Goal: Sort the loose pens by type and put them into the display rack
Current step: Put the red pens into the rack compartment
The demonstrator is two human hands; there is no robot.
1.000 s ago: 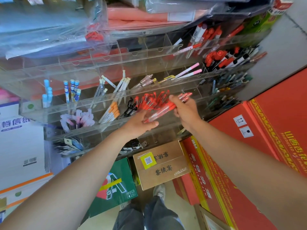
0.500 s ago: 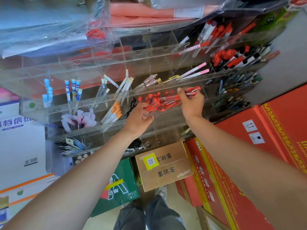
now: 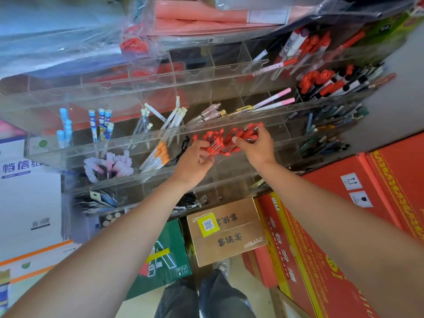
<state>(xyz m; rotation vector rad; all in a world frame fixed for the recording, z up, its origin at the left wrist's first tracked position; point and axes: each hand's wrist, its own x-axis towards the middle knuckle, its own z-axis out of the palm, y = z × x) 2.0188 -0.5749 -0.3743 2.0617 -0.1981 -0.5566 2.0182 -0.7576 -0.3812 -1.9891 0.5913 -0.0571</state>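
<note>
The brown cardboard box (image 3: 238, 253) on the floor bears black characters reading 黎侯宴, repeated upside down above, beside a yellow label (image 3: 207, 224) with a QR code. The white carton (image 3: 27, 198) at left shows blue characters, 档信 among them. The green box (image 3: 174, 237) carries a big white A, and the red carton (image 3: 332, 180) two white handling-symbol stickers (image 3: 351, 181).

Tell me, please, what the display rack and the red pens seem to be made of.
The clear tiered display rack looks like glossy acrylic: see-through walls, bright edges. The bunched red pens look like shiny plastic; their silvery ends may be metal, though that is hard to tell.
</note>
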